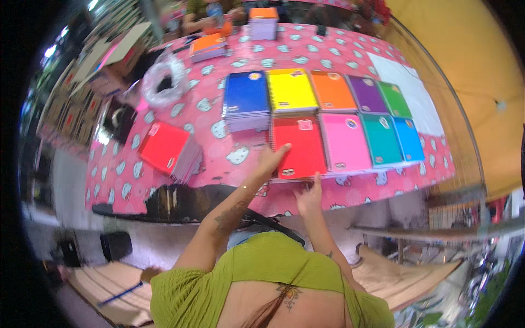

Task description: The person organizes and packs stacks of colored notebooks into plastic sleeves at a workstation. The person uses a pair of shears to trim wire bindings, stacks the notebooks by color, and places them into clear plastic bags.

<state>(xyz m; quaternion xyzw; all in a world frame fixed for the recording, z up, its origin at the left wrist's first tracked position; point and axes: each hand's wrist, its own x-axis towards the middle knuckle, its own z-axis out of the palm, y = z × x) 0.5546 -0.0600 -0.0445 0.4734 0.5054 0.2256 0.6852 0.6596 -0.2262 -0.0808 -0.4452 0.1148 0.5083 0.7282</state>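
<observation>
A red spiral notebook lies at the front left of a block of colourful notebooks. My left hand grips its left side, thumb on the cover and the other fingers mostly hidden. At the front edge, my right hand touches the notebook with a stretched finger, its thumb apart. Beside the red one are pink, teal and light blue notebooks. Behind stand a blue stack and yellow, orange, purple and green notebooks.
Another red notebook stack sits at the left on the pink patterned tablecloth. Past it are a clear plastic roll and an open cardboard box. Orange-covered stacks stand farther back, near another person. White sheet at right.
</observation>
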